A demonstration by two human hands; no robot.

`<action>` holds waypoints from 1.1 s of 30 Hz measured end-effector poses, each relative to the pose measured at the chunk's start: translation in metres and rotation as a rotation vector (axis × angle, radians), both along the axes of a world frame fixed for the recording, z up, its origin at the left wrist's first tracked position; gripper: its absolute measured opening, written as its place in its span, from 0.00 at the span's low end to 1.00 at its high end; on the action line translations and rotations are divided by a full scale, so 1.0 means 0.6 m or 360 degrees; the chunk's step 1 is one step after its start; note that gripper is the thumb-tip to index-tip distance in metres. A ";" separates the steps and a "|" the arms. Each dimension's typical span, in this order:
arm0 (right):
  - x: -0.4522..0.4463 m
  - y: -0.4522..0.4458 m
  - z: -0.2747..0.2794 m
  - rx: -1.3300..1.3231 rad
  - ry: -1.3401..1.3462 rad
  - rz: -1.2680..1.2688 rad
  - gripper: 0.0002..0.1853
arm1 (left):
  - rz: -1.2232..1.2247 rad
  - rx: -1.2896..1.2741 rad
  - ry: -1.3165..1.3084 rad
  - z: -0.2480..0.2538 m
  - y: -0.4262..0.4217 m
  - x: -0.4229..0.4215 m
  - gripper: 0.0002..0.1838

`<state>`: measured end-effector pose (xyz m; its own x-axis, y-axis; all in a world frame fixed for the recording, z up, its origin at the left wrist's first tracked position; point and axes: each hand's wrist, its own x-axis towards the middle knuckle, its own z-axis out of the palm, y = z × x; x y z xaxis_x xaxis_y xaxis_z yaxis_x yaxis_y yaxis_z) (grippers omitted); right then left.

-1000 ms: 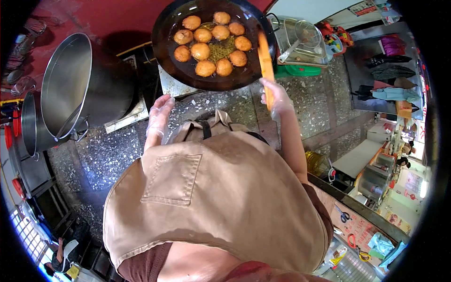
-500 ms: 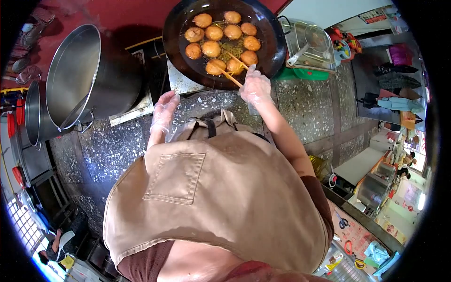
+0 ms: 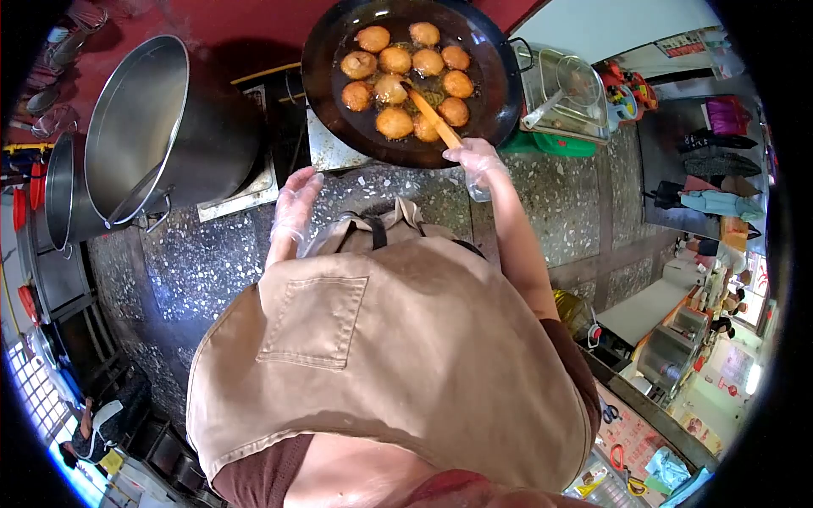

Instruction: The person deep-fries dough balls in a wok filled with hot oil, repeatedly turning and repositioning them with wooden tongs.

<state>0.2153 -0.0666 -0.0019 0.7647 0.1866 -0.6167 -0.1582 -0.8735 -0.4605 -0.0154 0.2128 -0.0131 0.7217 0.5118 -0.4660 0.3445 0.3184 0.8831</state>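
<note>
A dark wok holds hot-looking oil and several round golden-brown fried balls. My right hand, in a clear plastic glove, is closed around long wooden chopsticks at the wok's near right edge. The chopsticks lie close together, their dark tips at a paler ball near the middle. Whether they grip it or only touch it, I cannot tell. My left hand, also gloved, is held out below the wok's left side, fingers extended and holding nothing.
Left of the wok stands a large metal pot with a handle leaning inside, and a second pot beyond it. A glass-like tray with a strainer sits at right over a green basin. Another person is at lower left.
My right hand has moved slightly right and down. The chopsticks, spread apart before near the lower balls, are now together, their tips up at the middle ball. My left hand has barely moved.
</note>
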 end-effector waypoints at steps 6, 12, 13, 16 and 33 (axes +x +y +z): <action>0.004 -0.009 -0.006 0.0038 -0.0050 0.0017 0.26 | -0.0103 0.0029 -0.0026 -0.010 0.002 0.012 0.24; 0.005 -0.017 -0.008 0.0075 0.0033 -0.0048 0.23 | -0.0154 0.0083 -0.0013 -0.004 -0.003 0.020 0.25; 0.006 -0.023 -0.015 0.0135 0.0040 -0.0100 0.23 | -0.0138 0.0079 -0.0025 -0.004 -0.005 0.020 0.25; 0.002 -0.042 -0.023 0.0366 0.0026 -0.0197 0.29 | -0.0143 0.0077 -0.0004 0.003 -0.009 0.021 0.25; -0.072 -0.104 0.083 0.1333 0.0165 -0.1100 0.19 | -0.0318 0.0137 0.0038 -0.018 -0.019 0.030 0.25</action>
<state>0.1720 -0.1291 0.0481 0.8174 0.1278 -0.5617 -0.5667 0.0038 -0.8239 0.0023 0.2016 -0.0241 0.8020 0.3984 -0.4450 0.4142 0.1658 0.8949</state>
